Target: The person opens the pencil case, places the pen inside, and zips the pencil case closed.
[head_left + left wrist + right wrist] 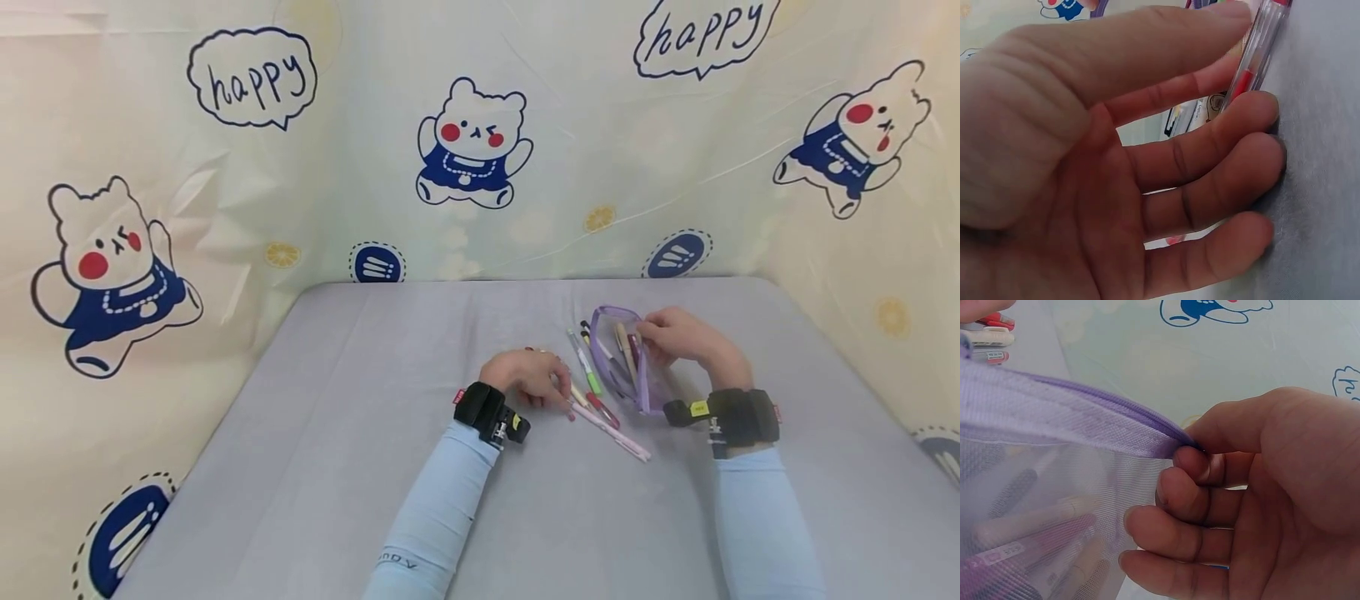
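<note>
My left hand (532, 375) is low over the table, thumb and index fingertips pinching one end of a pale pink pen (615, 435). In the left wrist view, a clear-barrelled pen (1261, 40) with red inside lies between thumb and index finger; the other fingers are loosely bent near the cloth. My right hand (682, 333) pinches the zip edge of a purple mesh pencil pouch (1085, 419) between thumb and index finger. The pouch mouth gapes toward the left hand. Through the mesh, several pens show inside, among them a beige one (625, 343) and a magenta one (1029, 553).
Between the hands lie a green-and-white pen (585, 362), a red pen (602, 410) and a cream pen (578, 395). A grey cloth covers the table (360, 417). A printed curtain (360, 167) stands behind and at both sides.
</note>
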`<state>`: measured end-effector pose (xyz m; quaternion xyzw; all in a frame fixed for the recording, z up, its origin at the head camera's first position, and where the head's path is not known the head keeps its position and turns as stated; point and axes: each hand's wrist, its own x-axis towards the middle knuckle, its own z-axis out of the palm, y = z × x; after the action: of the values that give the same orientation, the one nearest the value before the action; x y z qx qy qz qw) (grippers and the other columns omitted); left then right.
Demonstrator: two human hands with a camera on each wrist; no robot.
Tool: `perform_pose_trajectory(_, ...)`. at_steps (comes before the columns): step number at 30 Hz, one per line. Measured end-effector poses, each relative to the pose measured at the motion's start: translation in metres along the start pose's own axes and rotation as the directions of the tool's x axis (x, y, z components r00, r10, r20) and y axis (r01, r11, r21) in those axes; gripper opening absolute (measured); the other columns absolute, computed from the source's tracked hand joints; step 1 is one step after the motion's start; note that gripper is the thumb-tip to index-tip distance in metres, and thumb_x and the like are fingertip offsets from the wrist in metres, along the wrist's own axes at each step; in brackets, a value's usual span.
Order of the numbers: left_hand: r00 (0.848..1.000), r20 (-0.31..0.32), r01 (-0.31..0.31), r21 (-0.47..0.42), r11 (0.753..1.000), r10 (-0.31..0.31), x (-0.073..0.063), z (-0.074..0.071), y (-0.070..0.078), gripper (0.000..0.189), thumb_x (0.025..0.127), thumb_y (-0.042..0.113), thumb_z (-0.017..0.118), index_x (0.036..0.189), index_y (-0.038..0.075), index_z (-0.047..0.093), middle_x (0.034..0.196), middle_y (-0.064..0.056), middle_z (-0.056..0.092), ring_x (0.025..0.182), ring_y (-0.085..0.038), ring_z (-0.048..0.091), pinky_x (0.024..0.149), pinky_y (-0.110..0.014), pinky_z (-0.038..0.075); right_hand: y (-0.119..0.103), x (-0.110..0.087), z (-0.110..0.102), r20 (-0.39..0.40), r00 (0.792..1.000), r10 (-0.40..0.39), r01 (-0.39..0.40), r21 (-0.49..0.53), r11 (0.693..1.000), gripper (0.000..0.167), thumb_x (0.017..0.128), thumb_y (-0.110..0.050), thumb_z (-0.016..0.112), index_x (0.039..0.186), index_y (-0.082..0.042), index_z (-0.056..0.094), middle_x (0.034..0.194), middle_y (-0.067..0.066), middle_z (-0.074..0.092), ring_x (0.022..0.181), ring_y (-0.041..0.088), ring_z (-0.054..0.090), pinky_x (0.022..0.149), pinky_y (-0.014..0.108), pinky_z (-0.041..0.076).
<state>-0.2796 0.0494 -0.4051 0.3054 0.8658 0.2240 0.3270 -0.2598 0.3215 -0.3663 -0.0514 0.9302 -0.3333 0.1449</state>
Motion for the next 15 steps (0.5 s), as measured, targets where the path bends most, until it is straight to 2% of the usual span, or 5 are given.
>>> perform_pose_trajectory(5,1.0,-0.003,-0.01,-0.002,1.0,0.01,0.0,0.0,-0.001,0.019,0.083,0.028,0.079,0.093,0.017,0.068,0.07,0.002,0.057,0.061,-0.013,0.052,0.053,-0.025,0.044,-0.002,0.002,0.001,0.01,1.0,0.009,-0.009,-0.01,1.0,0.031,0.102,-0.024,0.044,0.091,0.0,0.06,0.073,0.005,0.059,0.07,0.019,0.058,0.066,0.031,0.053)
perform_pose_trajectory(11,1.0,-0.017,0.006,-0.015,1.0,-0.006,0.004,0.001,-0.005,0.008,0.09,0.022,0.07,0.092,0.015,0.067,0.066,-0.001,0.057,0.057,-0.013,0.049,0.051,-0.024,0.041,-0.004,0.006,0.007,0.02,1.0,-0.006,0.007,-0.031,0.999,0.031,0.102,-0.026,0.046,0.091,-0.001,0.061,0.07,0.004,0.057,0.067,0.02,0.057,0.064,0.032,0.05)
perform_pose_trajectory(15,0.998,-0.047,0.038,-0.039,0.998,-0.04,0.002,0.002,-0.008,0.014,0.093,0.028,0.067,0.089,0.014,0.066,0.066,-0.003,0.061,0.054,-0.014,0.052,0.05,-0.025,0.044,-0.007,0.008,0.013,0.031,0.999,-0.032,0.034,-0.067,0.997,0.032,0.102,-0.028,0.048,0.089,-0.001,0.061,0.069,0.005,0.057,0.066,0.02,0.056,0.063,0.033,0.049)
